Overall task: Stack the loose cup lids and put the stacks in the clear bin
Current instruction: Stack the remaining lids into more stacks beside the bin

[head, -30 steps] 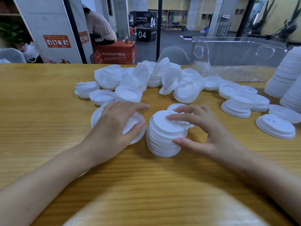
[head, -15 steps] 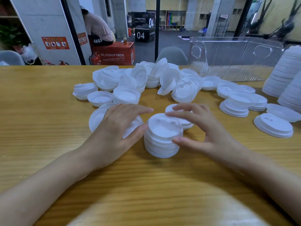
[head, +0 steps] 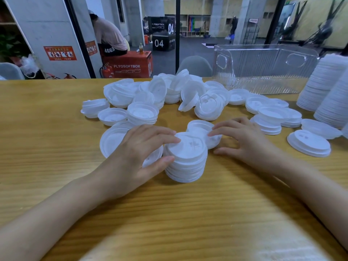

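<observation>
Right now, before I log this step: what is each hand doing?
Left hand: pinching the lid stack between thumb and forefinger.
Right hand: open, fingers touching the smaller lids behind; holding nothing.

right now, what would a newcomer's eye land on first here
Two bare hands meet at the middle of the table: the left hand pinches a short stack of lids while the right hand touches a smaller lid just behind it. Beyond them sprawls a heap of loose white lids, and the clear bin stands at the far right beside tall stacks.
</observation>
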